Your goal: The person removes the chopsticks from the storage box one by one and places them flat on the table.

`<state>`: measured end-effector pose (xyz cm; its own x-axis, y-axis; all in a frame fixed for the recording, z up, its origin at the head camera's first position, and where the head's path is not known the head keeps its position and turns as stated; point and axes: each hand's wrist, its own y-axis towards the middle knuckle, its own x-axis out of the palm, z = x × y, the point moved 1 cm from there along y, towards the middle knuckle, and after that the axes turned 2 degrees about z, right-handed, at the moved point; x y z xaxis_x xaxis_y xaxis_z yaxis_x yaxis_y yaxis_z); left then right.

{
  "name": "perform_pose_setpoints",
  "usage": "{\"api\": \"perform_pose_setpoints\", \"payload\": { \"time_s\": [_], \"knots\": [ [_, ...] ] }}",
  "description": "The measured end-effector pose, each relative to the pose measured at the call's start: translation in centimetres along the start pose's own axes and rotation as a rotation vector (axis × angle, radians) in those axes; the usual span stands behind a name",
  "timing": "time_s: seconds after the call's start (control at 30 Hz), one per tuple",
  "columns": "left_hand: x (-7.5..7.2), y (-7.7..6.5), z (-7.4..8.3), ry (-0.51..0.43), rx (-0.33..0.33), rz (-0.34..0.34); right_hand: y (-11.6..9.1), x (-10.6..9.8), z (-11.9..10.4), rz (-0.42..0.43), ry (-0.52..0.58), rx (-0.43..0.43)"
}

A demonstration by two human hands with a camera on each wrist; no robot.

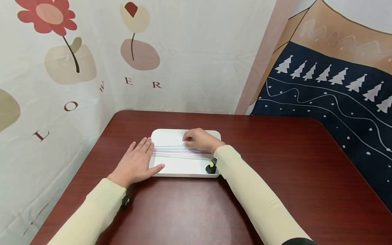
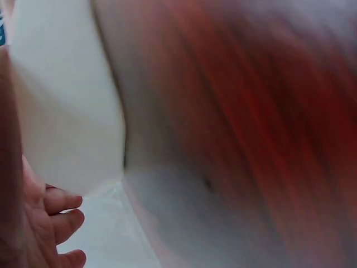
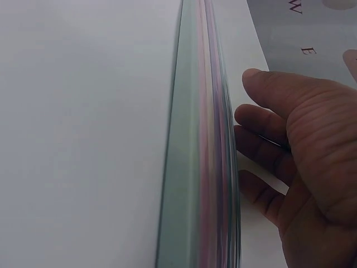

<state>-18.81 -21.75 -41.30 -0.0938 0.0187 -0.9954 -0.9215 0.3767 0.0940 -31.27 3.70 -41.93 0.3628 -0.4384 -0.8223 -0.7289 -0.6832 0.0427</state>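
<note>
A white rectangular tray (image 1: 183,169) lies on the table, and a bundle of thin pastel paper strips (image 1: 171,151) in green, pink and purple runs lengthwise across it. My left hand (image 1: 134,163) rests on the tray's left edge, fingers extended and thumb spread over the near corner. Above the back side of the strips is my right hand (image 1: 200,139), its fingers loosely bent. In the right wrist view, the fingertips (image 3: 245,117) of that hand sit right beside the strips' edge, with nothing between thumb and fingers. The left wrist view shows the tray's pale surface (image 2: 72,111) beside several fingers.
The tray stands on a dark reddish wooden table (image 1: 275,160) with rounded far corners. A pale printed curtain (image 1: 196,68) hangs behind and along the left side, and a navy cloth with white trees (image 1: 318,95) hangs at the right. A small black device (image 1: 211,166) is worn at the right wrist.
</note>
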Motion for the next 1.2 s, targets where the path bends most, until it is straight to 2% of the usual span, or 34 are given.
{"api": "perform_pose_setpoints", "payload": {
  "time_s": [0.23,0.47,0.77,1.0,1.2],
  "knots": [
    [0.09,0.16,-0.14,0.067,0.074,0.008,0.01,0.14,-0.14,-0.01,-0.014,-0.006],
    [-0.04,-0.18,-0.15,0.028,0.011,0.005,0.04,0.12,-0.28,-0.015,-0.024,-0.017],
    [-0.2,-0.07,0.07,0.026,0.011,0.002,0.04,0.02,-0.24,-0.003,-0.057,-0.018],
    [-0.31,-0.05,0.11,0.028,0.013,0.01,0.21,0.01,-0.53,0.067,-0.101,-0.033],
    [-0.35,0.01,0.12,0.021,0.012,0.0,0.17,0.09,-0.48,0.05,-0.145,-0.042]
  ]
}}
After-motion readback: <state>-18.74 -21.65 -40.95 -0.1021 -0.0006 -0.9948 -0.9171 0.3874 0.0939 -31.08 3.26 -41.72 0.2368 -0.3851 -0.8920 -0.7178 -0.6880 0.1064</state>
